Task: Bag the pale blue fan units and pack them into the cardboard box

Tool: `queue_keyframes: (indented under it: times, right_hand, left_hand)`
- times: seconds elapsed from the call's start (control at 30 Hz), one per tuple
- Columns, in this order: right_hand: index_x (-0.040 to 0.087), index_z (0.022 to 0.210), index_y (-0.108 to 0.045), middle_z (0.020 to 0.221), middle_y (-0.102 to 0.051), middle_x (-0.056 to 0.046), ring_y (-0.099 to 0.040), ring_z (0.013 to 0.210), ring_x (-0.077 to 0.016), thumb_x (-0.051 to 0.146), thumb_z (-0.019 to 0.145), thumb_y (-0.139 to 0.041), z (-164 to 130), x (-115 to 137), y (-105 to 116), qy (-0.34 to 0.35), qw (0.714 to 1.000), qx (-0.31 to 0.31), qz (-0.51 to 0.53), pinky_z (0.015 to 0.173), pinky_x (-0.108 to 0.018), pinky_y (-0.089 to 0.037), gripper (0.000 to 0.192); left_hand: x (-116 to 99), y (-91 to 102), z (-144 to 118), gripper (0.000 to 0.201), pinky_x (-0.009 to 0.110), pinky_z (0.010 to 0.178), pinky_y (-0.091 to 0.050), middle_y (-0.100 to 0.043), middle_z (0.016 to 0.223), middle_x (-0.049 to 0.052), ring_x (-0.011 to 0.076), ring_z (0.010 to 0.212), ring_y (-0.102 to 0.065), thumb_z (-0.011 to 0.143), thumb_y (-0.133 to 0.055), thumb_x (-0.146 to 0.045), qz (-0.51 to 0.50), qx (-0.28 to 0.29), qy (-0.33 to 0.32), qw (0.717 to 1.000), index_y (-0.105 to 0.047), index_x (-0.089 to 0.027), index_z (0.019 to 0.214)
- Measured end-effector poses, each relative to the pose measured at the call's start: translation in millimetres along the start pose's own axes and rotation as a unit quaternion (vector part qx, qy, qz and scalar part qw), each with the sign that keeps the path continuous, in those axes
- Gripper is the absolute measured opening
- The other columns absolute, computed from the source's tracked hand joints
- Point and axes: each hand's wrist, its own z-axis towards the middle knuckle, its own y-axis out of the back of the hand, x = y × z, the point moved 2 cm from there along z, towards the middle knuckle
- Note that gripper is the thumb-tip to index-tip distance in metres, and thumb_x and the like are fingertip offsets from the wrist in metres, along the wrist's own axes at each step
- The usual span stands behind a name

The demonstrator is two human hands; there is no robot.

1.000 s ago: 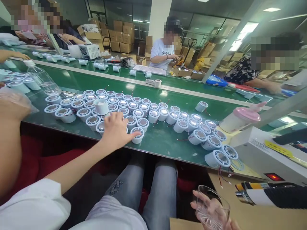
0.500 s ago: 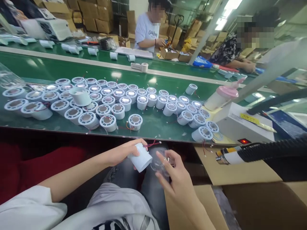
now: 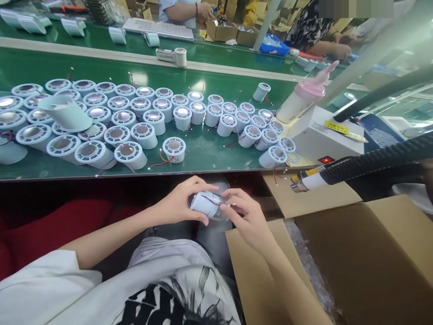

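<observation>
Over my lap, my left hand [image 3: 184, 201] is wrapped round a pale blue cylinder [image 3: 203, 203] with thin dark wires along its side. The cylinder lies tilted, at least partly inside a clear plastic cover [image 3: 221, 214]. My right hand [image 3: 246, 214] grips the cover's right end, its fingertips close to the wire ends. Exactly how far the cylinder sits in the cover is hard to make out. On the bench edge beyond stands a similar cylinder [image 3: 174, 150] with a slotted ring on top and red wires.
Several more such cylinders [image 3: 123, 118] crowd the green bench [image 3: 206, 158]. A curled pale sheet [image 3: 64, 113] rests on them. At right are a pink-lidded bottle [image 3: 301, 99], a white box [image 3: 323, 133], a black hose [image 3: 372, 155] and an open carton [image 3: 365, 253]. Co-workers' arms show across the bench.
The cylinder and the clear cover, apart before, are now together, with the cylinder at least partly inside. My hands have come closer to each other. The view has tilted downward.
</observation>
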Motion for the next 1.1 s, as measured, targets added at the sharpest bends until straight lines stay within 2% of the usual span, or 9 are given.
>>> queue_keyframes:
  times: [0.17,0.33,0.4,0.47,0.53,0.67,0.8,0.97,1.1]
  right_hand:
    - [0.017,0.056,-0.064,0.089,-0.065,-0.008,-0.061,0.080,-0.0181,0.031,0.077,-0.063,0,-11,0,-0.065,0.991,-0.064,0.093,0.060,-0.025,-0.050,0.025]
    - [0.020,0.064,-0.070,0.093,-0.069,-0.007,-0.066,0.082,-0.0212,0.037,0.076,-0.068,-2,-18,7,-0.104,0.969,-0.055,0.216,0.067,-0.034,-0.058,0.021]
    - [0.023,0.081,-0.074,0.108,-0.068,-0.008,-0.065,0.100,-0.0262,0.035,0.073,-0.073,-5,-16,10,-0.057,0.982,-0.011,0.178,0.079,-0.039,-0.058,0.015]
    - [0.026,0.099,-0.072,0.125,-0.062,-0.009,-0.057,0.117,-0.0287,0.028,0.070,-0.077,-9,-13,13,0.012,0.996,0.024,0.080,0.092,-0.042,-0.053,0.029]
    - [0.027,0.110,-0.068,0.132,-0.057,-0.008,-0.054,0.122,-0.0288,0.025,0.073,-0.075,-15,-11,15,0.057,0.998,0.034,-0.005,0.090,-0.040,-0.055,0.039]
    - [0.026,0.112,-0.063,0.130,-0.058,-0.009,-0.056,0.118,-0.0280,0.027,0.076,-0.073,-22,-13,17,0.059,0.997,0.044,-0.002,0.070,-0.030,-0.062,0.038]
    - [0.027,0.115,-0.059,0.125,-0.059,-0.007,-0.061,0.109,-0.0252,0.028,0.074,-0.075,-23,-14,18,-0.005,0.995,0.066,0.070,0.075,-0.032,-0.062,0.045]
    - [0.029,0.111,-0.059,0.115,-0.063,-0.003,-0.061,0.106,-0.0194,0.029,0.075,-0.075,-22,-10,19,-0.013,0.989,0.069,0.126,0.087,-0.030,-0.056,0.040]
    - [0.027,0.110,-0.058,0.108,-0.063,-0.004,-0.062,0.096,-0.0178,0.034,0.076,-0.073,-22,-10,18,-0.060,0.982,0.075,0.161,0.078,-0.029,-0.056,0.038]
  left_hand:
    - [4,-4.3,3,0.073,0.038,0.098,-0.043,-0.059,0.121,0.009,0.0247,0.112,-0.055,0.062,-0.081,-0.037,-0.024,0.068,-0.059,0.996,-0.054,-0.024,0.128]
    - [1,-8.6,2,0.064,0.035,0.091,-0.050,-0.054,0.129,0.010,0.0239,0.114,-0.054,0.073,-0.073,-0.025,-0.137,0.112,-0.018,0.984,-0.048,-0.024,0.132]
    - [3,-12.5,0,0.062,0.035,0.090,-0.050,-0.051,0.132,0.011,0.0229,0.114,-0.055,0.075,-0.071,-0.024,-0.218,0.106,0.022,0.970,-0.046,-0.024,0.132]
    - [6,-15.8,-2,0.059,0.034,0.091,-0.050,-0.048,0.137,0.011,0.0214,0.113,-0.056,0.077,-0.070,-0.024,-0.297,0.094,0.045,0.949,-0.047,-0.025,0.131]
    - [6,-17.5,-4,0.057,0.032,0.089,-0.050,-0.048,0.138,0.010,0.0196,0.110,-0.058,0.078,-0.069,-0.024,-0.338,0.097,0.054,0.935,-0.047,-0.028,0.131]
    - [2,-13.9,-5,0.068,0.031,0.086,-0.052,-0.048,0.139,0.010,0.0214,0.109,-0.059,0.075,-0.073,-0.025,-0.304,0.125,0.040,0.944,-0.044,-0.031,0.136]
    - [-5,-8.1,-5,0.075,0.032,0.095,-0.048,-0.049,0.139,0.009,0.0233,0.120,-0.053,0.071,-0.076,-0.021,-0.237,0.125,-0.012,0.963,-0.044,-0.032,0.137]
    - [-10,-6.4,-6,0.075,0.036,0.098,-0.047,-0.047,0.140,0.012,0.0260,0.124,-0.051,0.071,-0.075,-0.021,-0.191,0.118,-0.052,0.973,-0.043,-0.029,0.139]
    - [-11,-5.8,-6,0.076,0.037,0.100,-0.046,-0.047,0.140,0.013,0.0269,0.126,-0.048,0.071,-0.075,-0.022,-0.165,0.124,-0.061,0.977,-0.042,-0.028,0.139]
